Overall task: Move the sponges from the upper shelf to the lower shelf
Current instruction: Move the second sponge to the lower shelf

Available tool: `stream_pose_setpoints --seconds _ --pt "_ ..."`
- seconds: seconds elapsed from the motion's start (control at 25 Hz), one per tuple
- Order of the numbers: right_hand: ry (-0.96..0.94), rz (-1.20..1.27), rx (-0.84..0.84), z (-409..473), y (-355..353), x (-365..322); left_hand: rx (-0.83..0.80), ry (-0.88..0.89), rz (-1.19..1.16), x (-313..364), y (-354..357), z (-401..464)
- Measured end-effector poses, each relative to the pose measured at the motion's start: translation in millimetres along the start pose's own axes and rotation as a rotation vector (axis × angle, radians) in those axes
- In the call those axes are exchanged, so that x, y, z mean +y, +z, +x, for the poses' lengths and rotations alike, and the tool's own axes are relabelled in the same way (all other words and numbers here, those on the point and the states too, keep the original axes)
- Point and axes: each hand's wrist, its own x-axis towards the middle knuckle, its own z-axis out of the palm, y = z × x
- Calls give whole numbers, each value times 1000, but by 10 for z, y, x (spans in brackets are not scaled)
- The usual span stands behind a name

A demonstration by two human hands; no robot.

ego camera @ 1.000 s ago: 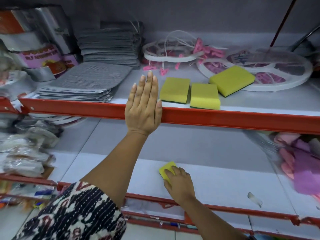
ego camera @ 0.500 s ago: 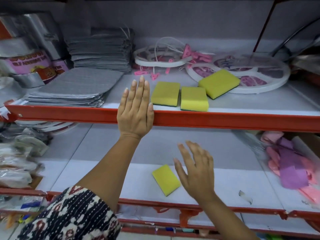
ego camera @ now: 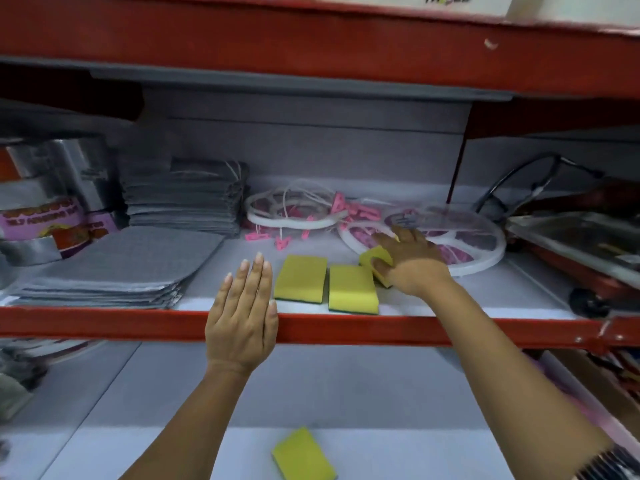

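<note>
Right hand on the upper shelf, grip wrapped around the third sponge, thumb on its near side and fingers spread over the far side, so clamped on it. Just to the left of that grip, two more yellow sponges: the middle sponge touching or nearly touching the held one, the left sponge just beside the middle one, both flat near the shelf's red front rail. Behind the grip, white ring hangers with pink clips, the held sponge seemingly lying partly on the nearest ring.

Left hand flat over the red rail, fingers straight and close together, grip holding nothing, left sponge just to its right. Stacks of grey cloths further left.

Well below both grips, on the lower shelf, a fourth sponge lying flat, turned at an angle, near the front.
</note>
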Motion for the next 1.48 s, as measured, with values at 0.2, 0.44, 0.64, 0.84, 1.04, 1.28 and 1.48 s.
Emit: stream_pose_setpoints --seconds 0.2,0.44,0.64,0.84,1.04,1.28,1.48 --pt "-18 62 -193 140 51 214 2 6 0 -14 21 -21" --pt "66 141 -158 128 51 357 -3 9 13 -11 24 -22" --pt "112 108 -104 65 -23 378 3 14 20 -9 29 -17" --pt "-51 110 538 -688 -17 -11 33 17 19 -12 45 -43" --pt "-275 274 819 -1562 739 -324 56 17 15 -12 49 -57" --pt "-176 335 349 -2111 2099 -316 63 24 0 -20 58 -82" --pt "16 221 -228 -2025 2703 -229 66 33 15 -25 74 -71"
